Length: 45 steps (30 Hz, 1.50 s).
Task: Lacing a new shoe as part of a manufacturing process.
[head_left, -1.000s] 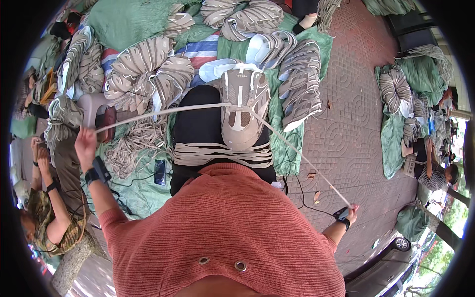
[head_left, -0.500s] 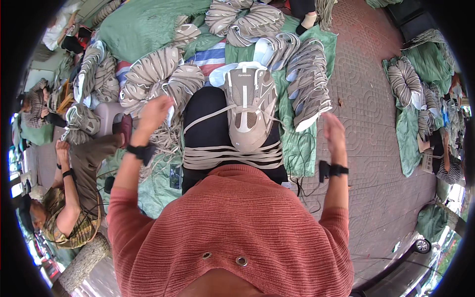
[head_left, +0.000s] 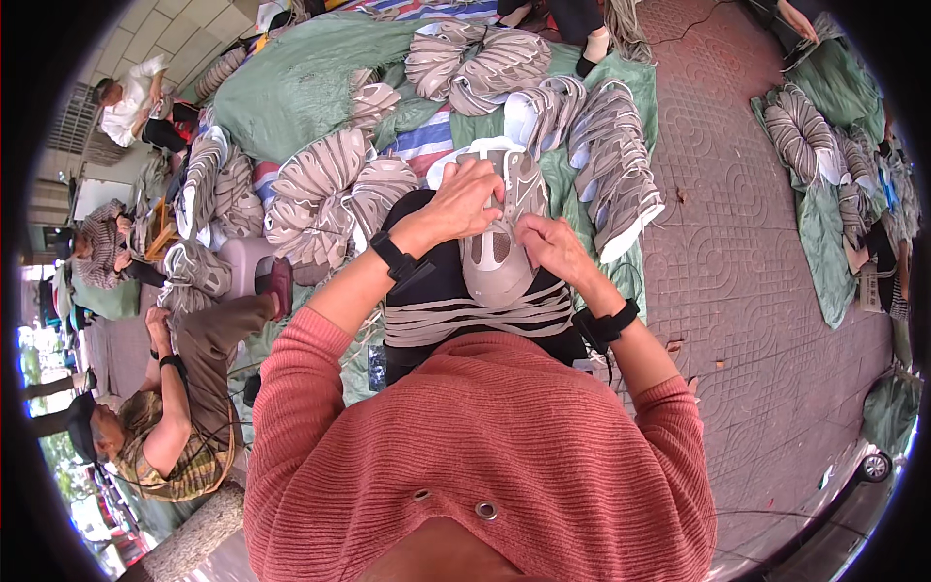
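Note:
On my lap lies a grey-beige sneaker upper point(head_left: 497, 281), its toe toward me and its pale tongue at the far end. My left hand point(head_left: 464, 206) is over the lacing area, its fingers curled in a pinch. At the right side of the upper, my right hand point(head_left: 560, 248) is closed too, thumb and forefinger together by the eyelets. What either pinch holds is too small to make out, and the hands cover most of the lacing. Several loose flat shoelaces point(head_left: 465, 322) lie across my thighs, nearer me than the toe.
Stacked sneaker uppers point(head_left: 325, 189) lie ahead to the left, and another row point(head_left: 616, 165) ahead to the right, on green sheeting point(head_left: 281, 102). A person point(head_left: 170, 417) sits at my left near a pale stool point(head_left: 247, 264). Patterned brick paving point(head_left: 737, 242) stretches to the right.
Both hands have come inward from either side of my lap onto the sneaker upper, and their fingers have closed. The lace end that trailed to the left no longer shows.

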### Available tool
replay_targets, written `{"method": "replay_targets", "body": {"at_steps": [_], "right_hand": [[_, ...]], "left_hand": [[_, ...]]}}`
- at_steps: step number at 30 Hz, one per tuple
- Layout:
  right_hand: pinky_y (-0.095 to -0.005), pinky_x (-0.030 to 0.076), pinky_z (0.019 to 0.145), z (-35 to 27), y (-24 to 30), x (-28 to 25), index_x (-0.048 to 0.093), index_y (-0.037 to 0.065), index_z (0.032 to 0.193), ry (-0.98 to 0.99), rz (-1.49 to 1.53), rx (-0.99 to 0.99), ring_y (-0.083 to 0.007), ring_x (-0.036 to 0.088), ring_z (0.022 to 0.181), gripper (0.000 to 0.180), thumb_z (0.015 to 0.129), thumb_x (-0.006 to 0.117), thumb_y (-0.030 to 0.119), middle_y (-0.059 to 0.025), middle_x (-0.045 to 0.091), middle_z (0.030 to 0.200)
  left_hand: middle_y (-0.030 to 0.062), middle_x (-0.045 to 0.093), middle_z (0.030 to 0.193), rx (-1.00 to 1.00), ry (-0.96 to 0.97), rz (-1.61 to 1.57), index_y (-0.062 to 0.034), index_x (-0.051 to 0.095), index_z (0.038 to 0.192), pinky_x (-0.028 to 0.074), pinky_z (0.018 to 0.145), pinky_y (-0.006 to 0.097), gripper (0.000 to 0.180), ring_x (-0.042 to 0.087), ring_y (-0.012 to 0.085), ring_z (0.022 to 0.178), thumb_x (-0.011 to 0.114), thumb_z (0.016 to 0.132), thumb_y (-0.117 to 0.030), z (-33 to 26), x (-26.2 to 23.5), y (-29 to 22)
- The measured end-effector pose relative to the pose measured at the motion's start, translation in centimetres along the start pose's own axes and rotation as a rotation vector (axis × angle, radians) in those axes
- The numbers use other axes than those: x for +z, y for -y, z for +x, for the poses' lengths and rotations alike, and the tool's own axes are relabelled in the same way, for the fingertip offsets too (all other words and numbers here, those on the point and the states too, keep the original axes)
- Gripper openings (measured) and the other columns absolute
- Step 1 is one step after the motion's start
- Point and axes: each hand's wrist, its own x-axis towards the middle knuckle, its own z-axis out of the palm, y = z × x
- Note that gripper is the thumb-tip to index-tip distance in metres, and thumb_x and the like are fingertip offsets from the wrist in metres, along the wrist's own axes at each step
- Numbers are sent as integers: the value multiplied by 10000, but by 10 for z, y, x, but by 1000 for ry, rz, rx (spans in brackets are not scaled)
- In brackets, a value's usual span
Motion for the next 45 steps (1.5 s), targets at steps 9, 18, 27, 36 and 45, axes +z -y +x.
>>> {"method": "replay_targets", "body": {"at_steps": [9,18,27,36,45], "right_hand": [[-346,418,673,-1,-12,11,601,74,770,-92,81,-23,-235,566,574,179,824,516,223,-106,565,609],[-315,381,480,12,-11,36,617,41,706,-473,-180,-123,-188,530,477,166,767,522,162,-95,540,537],[-416,308,846,20,6,-19,606,109,866,-344,-630,-95,-226,542,935,385,610,754,356,-52,578,872],[-379,372,712,44,-15,-38,572,149,837,40,-482,-386,-235,556,803,275,666,729,297,-37,491,743],[-378,355,726,38,-23,-31,559,139,871,38,-258,-361,-242,529,819,206,701,671,173,-46,476,774]], "left_hand": [[19,511,923,-10,228,-235,-82,598,871,261,868,349,184,438,203,919,663,703,-122,-12,-3,-5],[71,575,819,-39,139,-476,-21,635,858,388,757,340,152,547,223,789,587,714,-25,-9,10,-2],[101,554,866,-23,194,-514,31,617,936,443,693,301,172,556,206,788,553,782,-9,-7,16,-6],[119,534,847,132,271,-387,1,620,859,441,692,352,134,556,292,805,568,736,13,18,15,11],[86,520,887,202,366,-271,-32,586,826,454,686,369,85,566,284,829,594,748,-65,26,13,14]]}}
